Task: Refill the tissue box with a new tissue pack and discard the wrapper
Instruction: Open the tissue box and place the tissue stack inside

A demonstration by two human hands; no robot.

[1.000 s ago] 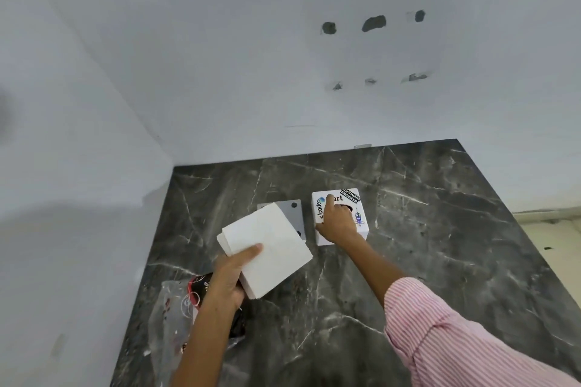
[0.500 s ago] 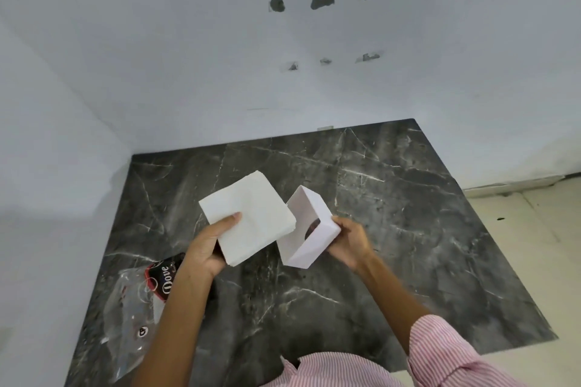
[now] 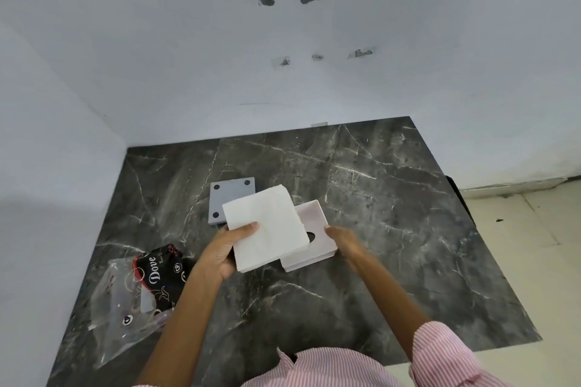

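From the head view, your left hand (image 3: 224, 253) holds the bare tissue stack (image 3: 265, 228) in its grip, thumb on top, above the dark marble worktop (image 3: 393, 214). Your right hand (image 3: 344, 240) grips the white tissue box (image 3: 314, 237), open side up, its edge tucked under the stack. The grey base plate (image 3: 228, 196) lies behind, and the empty wrapper (image 3: 138, 298) sits at the left, not yet discarded. You seem mid-loading: next, square the stack with the opening and ease it in without buckling.
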